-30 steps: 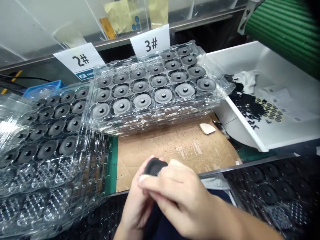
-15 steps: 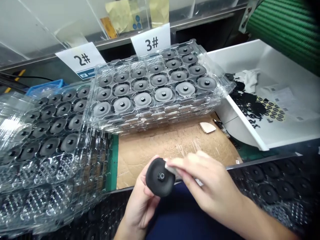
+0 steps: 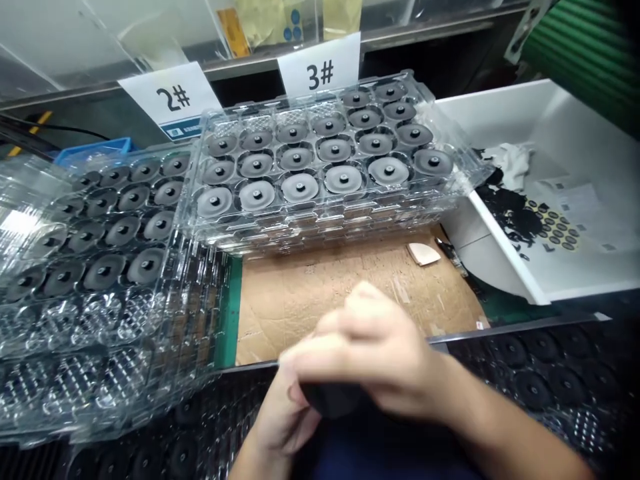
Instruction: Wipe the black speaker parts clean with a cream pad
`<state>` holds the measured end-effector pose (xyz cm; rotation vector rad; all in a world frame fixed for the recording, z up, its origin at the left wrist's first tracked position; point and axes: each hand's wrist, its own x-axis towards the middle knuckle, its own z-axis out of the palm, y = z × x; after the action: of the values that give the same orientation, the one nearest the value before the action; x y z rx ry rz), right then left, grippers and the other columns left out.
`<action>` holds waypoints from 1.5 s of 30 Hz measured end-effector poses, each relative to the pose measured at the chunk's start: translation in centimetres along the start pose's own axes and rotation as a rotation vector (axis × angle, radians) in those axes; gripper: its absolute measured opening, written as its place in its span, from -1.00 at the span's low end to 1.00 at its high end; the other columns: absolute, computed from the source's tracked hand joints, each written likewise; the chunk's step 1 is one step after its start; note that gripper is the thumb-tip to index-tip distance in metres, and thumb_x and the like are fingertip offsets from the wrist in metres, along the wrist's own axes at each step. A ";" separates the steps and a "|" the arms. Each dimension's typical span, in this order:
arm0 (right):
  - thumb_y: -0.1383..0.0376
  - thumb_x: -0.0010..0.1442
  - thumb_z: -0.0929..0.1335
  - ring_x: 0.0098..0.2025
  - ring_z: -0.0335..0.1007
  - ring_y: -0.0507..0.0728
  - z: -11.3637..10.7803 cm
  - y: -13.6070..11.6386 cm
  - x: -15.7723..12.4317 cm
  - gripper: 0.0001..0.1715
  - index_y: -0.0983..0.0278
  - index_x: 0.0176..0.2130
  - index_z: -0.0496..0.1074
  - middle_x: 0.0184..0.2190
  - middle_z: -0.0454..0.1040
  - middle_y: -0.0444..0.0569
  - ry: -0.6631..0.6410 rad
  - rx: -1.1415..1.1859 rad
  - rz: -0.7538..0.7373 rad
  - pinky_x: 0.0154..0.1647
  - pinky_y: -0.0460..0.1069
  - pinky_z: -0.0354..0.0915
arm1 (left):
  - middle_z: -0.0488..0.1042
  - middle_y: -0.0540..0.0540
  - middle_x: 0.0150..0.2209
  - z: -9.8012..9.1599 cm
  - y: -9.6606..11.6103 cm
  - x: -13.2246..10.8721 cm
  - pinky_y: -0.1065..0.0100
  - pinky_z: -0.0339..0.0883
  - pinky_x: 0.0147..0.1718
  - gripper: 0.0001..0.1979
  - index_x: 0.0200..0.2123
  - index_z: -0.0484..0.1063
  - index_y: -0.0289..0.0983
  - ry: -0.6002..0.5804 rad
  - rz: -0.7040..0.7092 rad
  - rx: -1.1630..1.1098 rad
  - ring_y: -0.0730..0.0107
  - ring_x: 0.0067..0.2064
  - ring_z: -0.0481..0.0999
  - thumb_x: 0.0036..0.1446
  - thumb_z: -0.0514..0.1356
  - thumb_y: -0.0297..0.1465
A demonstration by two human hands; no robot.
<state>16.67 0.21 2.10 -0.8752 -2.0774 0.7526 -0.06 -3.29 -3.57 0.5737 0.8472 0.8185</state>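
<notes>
The disc (image 3: 334,400) is at near centre, just off the near edge of the worktop (image 3: 230,327); it is black, blurred and partly covered. The left hand (image 3: 290,413) grasps the disc by its left side; the right hand (image 3: 365,347) lies across the far side of the disc with fingers bent; blur and overlap hide its fingertips, so whether it grips anything cannot be told.

Beyond the hands, a cardboard sheet (image 3: 275,307) covers the middle of the worktop; a white wedge (image 3: 424,253) rests on its far right part; a dark tool (image 3: 451,257) lies just right of the wedge.

At far centre, a clear tray stack (image 3: 320,223) borders the cardboard; its top tray carries rows of grey discs (image 3: 257,195), each with a central hub; the far row has discs at its right end. On the left, a second stack (image 3: 100,393) carries similar discs in its far rows; its near pockets show bare, textured floors.

Sign "2#" (image 3: 173,100) and sign "3#" (image 3: 320,70) stand behind the stacks, 2# to the left. On the right, a white bin (image 3: 595,260) contains black scraps (image 3: 515,213), a white cloth (image 3: 513,167) and a yellow label sheet (image 3: 559,229); at near right, a dark tray (image 3: 585,427) holds black discs (image 3: 533,389).
</notes>
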 end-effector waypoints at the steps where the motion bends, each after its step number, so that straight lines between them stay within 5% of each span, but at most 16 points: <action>1: 0.36 0.28 0.20 -0.34 0.32 0.00 0.0 0.8 0.1 -0.71 0.17 -0.10 0.43 -0.34 0.48 -0.13 0.075 0.032 0.112 -0.24 -0.05 0.14 | 0.54 -0.13 -0.19 0.1 0.2 0.0 0.23 0.43 -0.23 -0.46 -0.04 0.40 -0.22 -0.031 -0.013 -0.056 0.13 -0.21 0.53 -0.15 0.32 -0.21; 5: 0.31 0.24 0.24 -0.21 0.38 0.05 1.8 5.3 -0.6 -0.73 0.17 -0.10 0.43 -0.22 0.48 -0.09 0.156 0.096 0.525 -0.20 -0.05 0.27 | 0.51 -0.06 -0.07 0.5 1.2 0.0 0.27 0.36 -0.11 -0.54 -0.05 0.41 -0.12 -0.223 -0.064 -0.395 0.13 -0.10 0.50 -0.09 0.31 -0.32; 8: 0.35 0.18 0.26 -0.20 0.40 0.08 5.8 8.3 -2.2 -0.74 0.12 -0.18 0.48 -0.24 0.48 -0.10 0.044 0.101 0.547 -0.15 0.00 0.31 | 0.51 -0.08 -0.08 -0.1 1.7 0.0 0.26 0.35 -0.09 -0.55 -0.08 0.44 -0.17 -0.279 -0.067 -0.518 0.10 -0.06 0.48 -0.11 0.30 -0.24; 12: 0.34 0.16 0.24 0.01 0.28 0.22 9.8 10.1 -3.9 -0.66 0.19 -0.07 0.42 0.00 0.32 0.07 0.121 0.040 0.626 -0.03 0.17 0.25 | 0.51 -0.08 -0.07 -1.4 1.6 -0.2 0.26 0.36 -0.12 -0.57 -0.09 0.44 -0.15 -0.278 -0.074 -0.604 0.11 -0.07 0.48 -0.08 0.26 -0.19; 20: 0.30 0.23 0.21 -0.17 0.39 0.12 6.3 6.3 -1.4 -0.74 0.24 -0.18 0.44 -0.23 0.47 -0.01 0.125 0.107 0.629 -0.14 0.04 0.31 | 0.49 -0.06 -0.07 -3.1 1.8 -0.3 0.38 0.40 -0.29 -0.54 0.02 0.33 -0.02 -0.298 0.044 -0.617 0.22 -0.18 0.54 0.10 -0.04 -0.03; 25: 0.31 0.22 0.23 -0.19 0.43 0.11 7.4 5.7 -1.5 -0.76 0.25 -0.21 0.46 -0.26 0.50 -0.01 0.105 0.133 0.649 -0.14 0.04 0.34 | 0.49 -0.13 -0.12 -3.5 2.7 -0.4 0.36 0.37 -0.40 -0.40 0.19 0.00 0.03 -0.141 0.277 -0.489 0.28 -0.34 0.55 0.08 -0.01 -0.02; 32: 0.33 0.18 0.26 -0.21 0.44 0.09 8.2 5.0 -1.0 -0.80 0.22 -0.27 0.49 -0.28 0.50 -0.04 0.106 0.166 0.634 -0.14 0.00 0.35 | 0.47 -0.13 -0.14 -4.6 2.8 -0.9 0.32 0.31 -0.39 -0.30 0.22 -0.18 -0.02 -0.147 0.319 -0.456 0.28 -0.36 0.51 0.07 0.04 -0.03; 35: 0.32 0.19 0.27 -0.19 0.42 0.09 8.0 4.3 -0.6 -0.81 0.20 -0.24 0.48 -0.28 0.49 -0.05 0.121 0.167 0.624 -0.11 0.00 0.33 | 0.42 -0.13 -0.07 -5.3 2.3 -0.9 0.24 0.30 -0.22 -0.32 0.21 -0.16 -0.04 -0.069 0.379 -0.167 0.25 -0.22 0.47 0.09 0.07 -0.09; 40: 0.30 0.22 0.26 -0.27 0.40 0.07 7.5 3.5 -0.3 -0.79 0.20 -0.17 0.44 -0.31 0.47 -0.06 0.198 0.153 0.626 -0.20 -0.02 0.33 | 0.26 -0.21 0.04 -6.0 0.9 -0.6 -0.01 0.11 0.03 0.04 0.21 -0.34 0.00 0.155 0.880 0.893 0.09 0.05 0.29 -0.14 0.31 -0.55; 45: 0.29 0.21 0.27 -0.28 0.39 0.07 7.3 3.0 -0.7 -0.82 0.20 -0.22 0.45 -0.31 0.46 -0.06 0.208 0.174 0.625 -0.22 -0.03 0.34 | 0.27 -0.26 0.04 -5.8 0.6 -0.9 0.00 0.13 0.02 0.07 0.21 -0.47 -0.07 0.151 0.855 0.983 0.12 0.03 0.30 -0.11 0.28 -0.54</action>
<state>12.19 -0.19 -4.39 -1.4570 -1.5276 1.0898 -5.43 -2.97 -5.95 1.8425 1.1414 1.1929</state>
